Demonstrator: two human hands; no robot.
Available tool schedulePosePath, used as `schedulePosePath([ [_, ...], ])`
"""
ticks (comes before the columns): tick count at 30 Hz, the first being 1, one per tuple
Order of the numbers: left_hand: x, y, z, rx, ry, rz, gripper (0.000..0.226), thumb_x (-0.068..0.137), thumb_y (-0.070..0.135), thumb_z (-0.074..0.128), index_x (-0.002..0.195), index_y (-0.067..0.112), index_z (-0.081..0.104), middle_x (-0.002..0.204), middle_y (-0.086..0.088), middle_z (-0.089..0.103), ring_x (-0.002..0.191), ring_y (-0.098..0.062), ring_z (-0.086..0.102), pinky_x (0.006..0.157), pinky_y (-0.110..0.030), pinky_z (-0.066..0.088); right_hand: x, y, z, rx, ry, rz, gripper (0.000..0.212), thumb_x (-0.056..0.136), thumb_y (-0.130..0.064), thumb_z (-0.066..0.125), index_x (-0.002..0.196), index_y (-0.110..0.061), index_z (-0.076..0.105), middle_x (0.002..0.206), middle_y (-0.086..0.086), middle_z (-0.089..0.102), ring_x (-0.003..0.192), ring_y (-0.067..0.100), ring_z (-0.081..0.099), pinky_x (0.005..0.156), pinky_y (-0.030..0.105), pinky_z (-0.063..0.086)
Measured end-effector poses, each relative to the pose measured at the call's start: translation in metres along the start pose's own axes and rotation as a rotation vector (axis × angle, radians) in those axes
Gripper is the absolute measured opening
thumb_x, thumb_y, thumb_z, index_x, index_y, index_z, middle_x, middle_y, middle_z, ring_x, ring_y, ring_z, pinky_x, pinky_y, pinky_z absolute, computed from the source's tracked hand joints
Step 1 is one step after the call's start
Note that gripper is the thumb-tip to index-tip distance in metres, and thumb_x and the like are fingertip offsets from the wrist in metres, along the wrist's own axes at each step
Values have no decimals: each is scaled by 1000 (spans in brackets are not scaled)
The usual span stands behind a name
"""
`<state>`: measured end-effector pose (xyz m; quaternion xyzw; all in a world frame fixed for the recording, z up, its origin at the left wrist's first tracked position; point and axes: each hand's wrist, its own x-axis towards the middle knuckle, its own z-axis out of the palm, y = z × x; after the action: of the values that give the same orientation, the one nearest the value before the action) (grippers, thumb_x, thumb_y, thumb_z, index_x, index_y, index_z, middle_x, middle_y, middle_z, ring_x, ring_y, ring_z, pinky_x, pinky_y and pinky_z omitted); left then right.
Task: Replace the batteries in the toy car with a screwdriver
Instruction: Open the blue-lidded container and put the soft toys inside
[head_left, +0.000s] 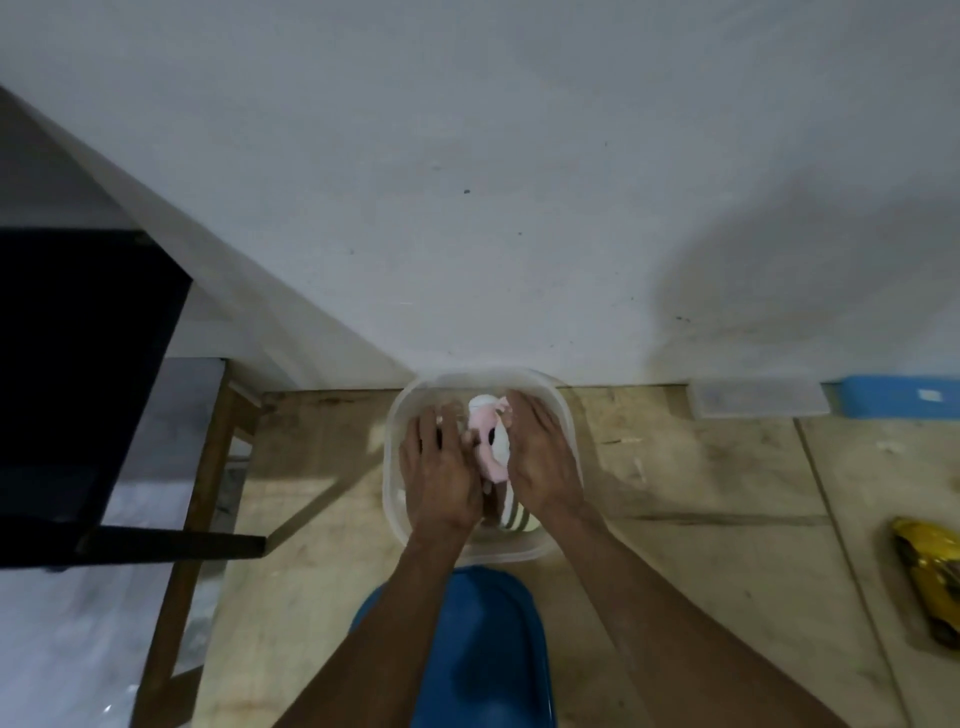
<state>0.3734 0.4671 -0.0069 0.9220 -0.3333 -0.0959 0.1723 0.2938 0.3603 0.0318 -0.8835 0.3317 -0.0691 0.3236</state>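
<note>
Toy car (487, 435), pink-white, inside clear tub (563, 415): cupped between left hand (441, 467) and right hand (540, 457) (grip unclear); likely light, rigid plastic, best held by flanks.

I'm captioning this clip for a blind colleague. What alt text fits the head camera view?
Both hands reach into a clear plastic tub on a wooden table against a white wall; the left hand and right hand flank a pink and white toy, blurred by motion. A blue lid lies nearer, a gold toy car at far right.

no text, labels or numbers can be read
</note>
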Motion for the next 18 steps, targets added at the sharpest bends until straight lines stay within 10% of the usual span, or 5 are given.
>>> schedulePosePath([
  [7,-11,12,-52,-255,288,35,43,104,20,35,137,-2,50,136,-25,53,124,-41,49,107,-51,42,-15,-16,-35,108,128,-6,52,99,-24,30,148,-14,43,152,7,45,143,22,36,115,35,35],
  [18,-167,-18,-49,-315,254,-337,63,101,50,33,148,9,46,149,-26,42,137,-44,37,110,-58,36,-152,0,-18,352,333,-11,42,101,-31,39,138,-14,52,130,6,55,123,23,52,102,32,43],
])
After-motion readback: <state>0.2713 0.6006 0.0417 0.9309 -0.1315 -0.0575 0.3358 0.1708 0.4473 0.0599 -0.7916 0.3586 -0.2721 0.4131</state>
